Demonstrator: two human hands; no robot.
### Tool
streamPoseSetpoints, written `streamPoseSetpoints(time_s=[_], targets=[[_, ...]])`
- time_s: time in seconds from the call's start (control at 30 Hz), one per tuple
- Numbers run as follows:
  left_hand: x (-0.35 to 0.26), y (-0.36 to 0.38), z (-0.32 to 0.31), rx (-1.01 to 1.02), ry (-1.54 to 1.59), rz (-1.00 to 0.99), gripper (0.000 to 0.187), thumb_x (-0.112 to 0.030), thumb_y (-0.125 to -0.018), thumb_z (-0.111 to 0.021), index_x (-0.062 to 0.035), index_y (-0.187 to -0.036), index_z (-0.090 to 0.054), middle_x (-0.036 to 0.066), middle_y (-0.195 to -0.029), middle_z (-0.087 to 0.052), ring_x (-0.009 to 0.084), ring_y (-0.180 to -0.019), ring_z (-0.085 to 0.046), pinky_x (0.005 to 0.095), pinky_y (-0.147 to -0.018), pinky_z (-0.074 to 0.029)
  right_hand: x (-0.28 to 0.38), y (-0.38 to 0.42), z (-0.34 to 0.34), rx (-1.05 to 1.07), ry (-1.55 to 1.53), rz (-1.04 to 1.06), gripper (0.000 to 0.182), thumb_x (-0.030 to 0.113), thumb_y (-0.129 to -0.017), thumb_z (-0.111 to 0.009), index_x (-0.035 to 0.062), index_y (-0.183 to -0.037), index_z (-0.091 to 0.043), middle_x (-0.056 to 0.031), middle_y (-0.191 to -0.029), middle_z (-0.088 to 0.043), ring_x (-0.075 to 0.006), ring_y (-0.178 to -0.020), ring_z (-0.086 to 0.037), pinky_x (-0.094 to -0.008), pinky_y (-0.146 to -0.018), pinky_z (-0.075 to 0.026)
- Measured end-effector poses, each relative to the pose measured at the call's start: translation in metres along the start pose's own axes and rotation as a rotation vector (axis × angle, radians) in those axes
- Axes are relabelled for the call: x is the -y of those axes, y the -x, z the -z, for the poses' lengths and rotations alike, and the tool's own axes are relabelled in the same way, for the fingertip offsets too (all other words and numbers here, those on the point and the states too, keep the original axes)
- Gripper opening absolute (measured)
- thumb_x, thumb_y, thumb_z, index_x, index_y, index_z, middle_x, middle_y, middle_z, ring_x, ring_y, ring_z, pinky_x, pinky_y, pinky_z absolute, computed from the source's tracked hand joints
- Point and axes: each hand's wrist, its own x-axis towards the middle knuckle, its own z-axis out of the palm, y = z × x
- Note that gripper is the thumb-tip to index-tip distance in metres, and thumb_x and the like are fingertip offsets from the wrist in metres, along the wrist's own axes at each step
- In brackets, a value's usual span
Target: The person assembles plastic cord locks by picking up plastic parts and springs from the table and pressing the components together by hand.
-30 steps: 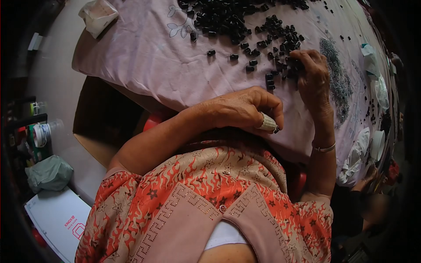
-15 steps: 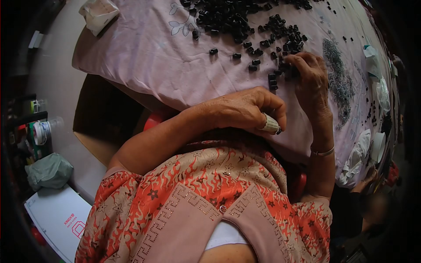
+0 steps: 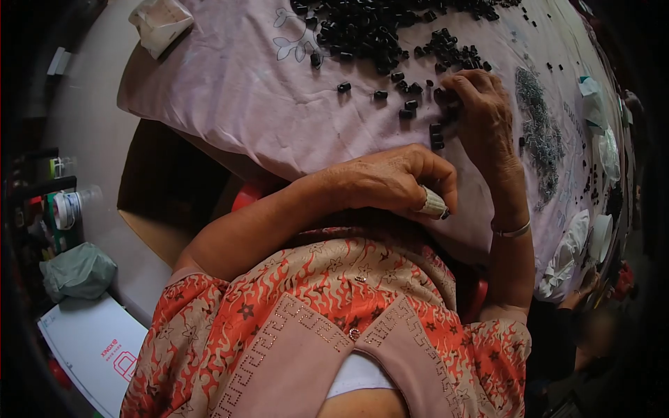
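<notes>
My left hand (image 3: pixel 401 180) is closed in front of my waist, just off the near edge of the cloth. A cream-coloured cover (image 3: pixel 434 203) wraps its thumb, and a tiny dark metallic piece (image 3: pixel 445 215) shows at the pinched tips. My right hand (image 3: pixel 484 108), with a silver bangle on the wrist, has its fingers curled down at the near edge of scattered small black cylinders. Its fingertips are partly hidden, with black cylinders (image 3: pixel 442 95) right at them. A short stack of black cylinders (image 3: pixel 436 136) lies between the two hands.
A large heap of black cylinders (image 3: pixel 369 31) covers the far part of the pink cloth (image 3: pixel 244 90). Right of my right hand lies a pile of small metal pieces (image 3: pixel 538 132). White bags (image 3: pixel 568 251) and an open cardboard box (image 3: pixel 150 226) flank the table.
My right hand has shifted slightly left and away from me among the black cylinders, its fingers still curled. My left hand keeps its pinch. The whole view has shifted slightly.
</notes>
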Motion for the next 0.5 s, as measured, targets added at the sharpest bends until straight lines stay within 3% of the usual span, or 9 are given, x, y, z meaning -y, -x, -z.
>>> streamPoseSetpoints(time_s=[0.13, 0.23, 0.33, 0.5], targets=[[-0.001, -0.001, -0.001, -0.008, -0.007, 0.018, 0.019, -0.007, -0.076, -0.055, 0.0013, -0.092, -0.061, 0.001, -0.077, -0.059, 0.0047, -0.066, -0.052, 0.0177, -0.058, -0.041, 0.001, -0.004, 0.004, 0.009, -0.015, 0.008, 0.032, -0.002, -0.071, -0.058, 0.0104, -0.1, -0.063, -0.0082, -0.103, -0.061, -0.0289, -0.099, -0.054, -0.039, -0.086, -0.043], [-0.001, -0.001, -0.001, -0.016, -0.004, 0.027, 0.018, -0.005, -0.076, -0.055, 0.0013, -0.091, -0.061, 0.001, -0.077, -0.06, 0.0047, -0.066, -0.052, 0.018, -0.057, -0.04, 0.017, -0.017, 0.001, -0.067, -0.129, 0.195, 0.029, -0.002, -0.074, -0.055, 0.0099, -0.099, -0.064, -0.0074, -0.099, -0.061, -0.0288, -0.096, -0.054, -0.0383, -0.087, -0.042], [-0.002, 0.0, -0.001, -0.037, -0.022, 0.056, 0.018, -0.005, -0.076, -0.054, 0.0013, -0.092, -0.061, 0.0, -0.077, -0.059, 0.0047, -0.066, -0.052, 0.018, -0.058, -0.04, 0.015, -0.013, -0.003, -0.004, -0.159, 0.241, 0.025, -0.003, -0.075, -0.054, 0.0087, -0.095, -0.064, -0.0075, -0.098, -0.061, -0.0286, -0.096, -0.054, -0.0378, -0.087, -0.042], [-0.001, 0.0, 0.0, -0.007, -0.002, 0.03, 0.019, -0.006, -0.076, -0.055, 0.0016, -0.092, -0.061, 0.0, -0.076, -0.059, 0.005, -0.066, -0.052, 0.0179, -0.059, -0.041, 0.0, -0.004, 0.001, -0.049, -0.07, 0.096, 0.023, -0.002, -0.075, -0.055, 0.0089, -0.093, -0.064, -0.0069, -0.096, -0.061, -0.0279, -0.095, -0.054, -0.0365, -0.083, -0.045]])
